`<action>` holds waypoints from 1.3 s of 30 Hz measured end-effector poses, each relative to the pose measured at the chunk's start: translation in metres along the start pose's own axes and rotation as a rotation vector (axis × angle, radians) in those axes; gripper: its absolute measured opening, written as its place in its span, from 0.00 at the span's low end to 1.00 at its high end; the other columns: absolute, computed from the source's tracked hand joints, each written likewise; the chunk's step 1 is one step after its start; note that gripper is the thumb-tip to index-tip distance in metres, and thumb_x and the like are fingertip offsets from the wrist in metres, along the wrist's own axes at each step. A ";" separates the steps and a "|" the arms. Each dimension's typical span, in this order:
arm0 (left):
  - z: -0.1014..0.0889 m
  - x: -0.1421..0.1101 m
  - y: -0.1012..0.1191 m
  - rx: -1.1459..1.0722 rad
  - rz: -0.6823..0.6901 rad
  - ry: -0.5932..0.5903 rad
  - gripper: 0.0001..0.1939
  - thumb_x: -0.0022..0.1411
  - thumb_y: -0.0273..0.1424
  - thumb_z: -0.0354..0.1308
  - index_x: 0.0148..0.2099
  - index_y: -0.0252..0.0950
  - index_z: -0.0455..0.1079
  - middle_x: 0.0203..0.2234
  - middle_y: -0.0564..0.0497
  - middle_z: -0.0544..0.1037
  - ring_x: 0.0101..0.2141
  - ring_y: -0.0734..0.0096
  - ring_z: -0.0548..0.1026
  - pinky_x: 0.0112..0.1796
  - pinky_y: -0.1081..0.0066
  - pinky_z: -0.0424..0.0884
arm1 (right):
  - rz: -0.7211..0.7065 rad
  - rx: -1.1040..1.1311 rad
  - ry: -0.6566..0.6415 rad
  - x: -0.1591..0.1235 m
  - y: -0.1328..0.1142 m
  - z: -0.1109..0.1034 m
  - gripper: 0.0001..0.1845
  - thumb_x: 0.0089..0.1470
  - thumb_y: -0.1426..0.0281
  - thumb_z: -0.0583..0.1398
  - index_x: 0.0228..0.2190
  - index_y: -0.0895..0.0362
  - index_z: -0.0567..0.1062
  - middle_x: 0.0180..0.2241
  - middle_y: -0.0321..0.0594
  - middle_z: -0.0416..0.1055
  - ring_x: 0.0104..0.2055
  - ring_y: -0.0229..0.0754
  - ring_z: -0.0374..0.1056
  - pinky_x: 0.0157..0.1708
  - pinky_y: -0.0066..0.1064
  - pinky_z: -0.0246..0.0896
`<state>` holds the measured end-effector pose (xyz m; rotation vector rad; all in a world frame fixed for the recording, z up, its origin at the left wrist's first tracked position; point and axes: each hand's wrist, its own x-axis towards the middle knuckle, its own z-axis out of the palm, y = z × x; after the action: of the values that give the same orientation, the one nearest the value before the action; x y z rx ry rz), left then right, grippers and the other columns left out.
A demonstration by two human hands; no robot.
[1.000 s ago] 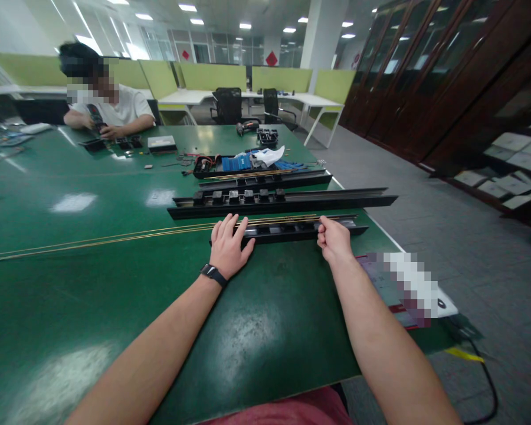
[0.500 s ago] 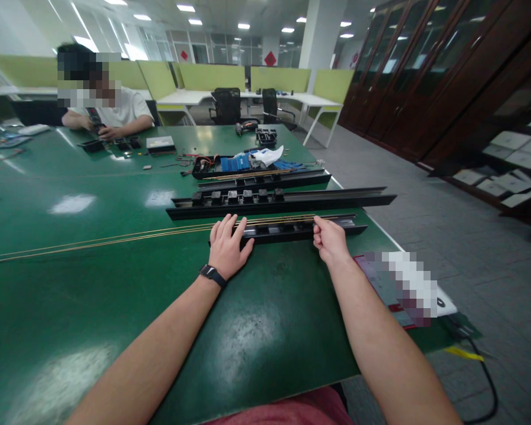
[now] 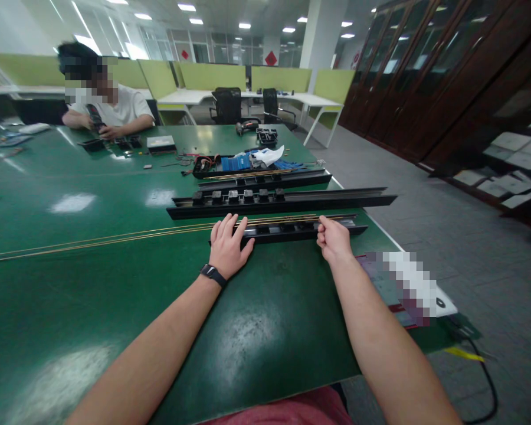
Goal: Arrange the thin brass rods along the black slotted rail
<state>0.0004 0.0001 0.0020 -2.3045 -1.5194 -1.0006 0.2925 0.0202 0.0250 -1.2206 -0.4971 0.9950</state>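
A black channel-shaped rail [image 3: 287, 235] lies across the green table in front of me, with dark blocks inside it. Several long, thin brass-coloured rods [image 3: 159, 232] run along the rail and stretch far out to the left over the table. My left hand [image 3: 229, 245] rests flat on the rail's left end and the rods, fingers spread. Near the rail's right end, my right hand [image 3: 334, 238] is closed in a pinch on a rod; the fingertips partly hide the grip.
Beyond lies a longer black rail [image 3: 283, 203] with a row of blocks, then another rail [image 3: 301, 179] and a tray with blue parts [image 3: 236, 163]. A co-worker [image 3: 106, 106] sits at the far left holding a tool. A pixelated flat item [image 3: 380, 283] lies at right.
My right hand shifted slightly left along the rail, then back right to about where it was. My left hand stays in place.
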 end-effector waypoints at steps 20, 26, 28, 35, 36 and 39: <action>0.000 0.000 0.000 0.016 0.002 0.008 0.29 0.68 0.42 0.56 0.69 0.40 0.63 0.66 0.39 0.67 0.69 0.50 0.59 0.68 0.48 0.51 | -0.008 -0.031 -0.080 -0.003 0.004 0.003 0.17 0.53 0.67 0.69 0.24 0.56 0.67 0.18 0.30 0.65 0.11 0.28 0.53 0.07 0.19 0.39; 0.000 0.000 0.000 0.016 0.007 0.009 0.29 0.68 0.41 0.56 0.69 0.40 0.63 0.66 0.40 0.66 0.69 0.50 0.59 0.68 0.49 0.51 | -0.017 -0.018 -0.072 -0.003 0.004 0.003 0.16 0.54 0.68 0.68 0.23 0.56 0.67 0.18 0.30 0.65 0.11 0.28 0.53 0.07 0.20 0.38; 0.000 0.000 0.000 0.021 0.006 0.005 0.29 0.69 0.42 0.55 0.69 0.39 0.63 0.66 0.39 0.66 0.69 0.51 0.59 0.68 0.49 0.50 | -0.018 -0.016 -0.066 -0.004 0.003 0.004 0.16 0.54 0.68 0.68 0.23 0.56 0.67 0.18 0.30 0.65 0.11 0.28 0.53 0.07 0.20 0.38; 0.001 0.000 0.000 0.047 0.006 0.012 0.29 0.69 0.43 0.56 0.68 0.39 0.64 0.66 0.39 0.66 0.69 0.51 0.59 0.68 0.50 0.50 | -0.016 0.007 -0.015 0.000 0.001 0.000 0.16 0.54 0.68 0.68 0.23 0.56 0.67 0.18 0.30 0.65 0.11 0.27 0.52 0.07 0.19 0.39; 0.001 0.000 0.000 0.047 0.007 0.013 0.29 0.69 0.43 0.56 0.68 0.39 0.64 0.66 0.39 0.66 0.69 0.51 0.59 0.68 0.50 0.50 | -0.016 0.008 -0.015 0.001 0.001 0.000 0.17 0.54 0.68 0.68 0.23 0.56 0.66 0.18 0.30 0.65 0.11 0.27 0.53 0.07 0.19 0.39; 0.001 0.000 0.000 0.034 0.005 0.014 0.29 0.69 0.42 0.56 0.68 0.39 0.64 0.66 0.39 0.66 0.69 0.50 0.59 0.68 0.49 0.50 | -0.011 0.001 -0.013 0.001 0.002 0.000 0.17 0.54 0.68 0.68 0.23 0.56 0.66 0.19 0.30 0.66 0.11 0.28 0.53 0.07 0.19 0.39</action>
<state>0.0005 0.0004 0.0011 -2.2732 -1.5122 -0.9800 0.2928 0.0210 0.0230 -1.2099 -0.5127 0.9946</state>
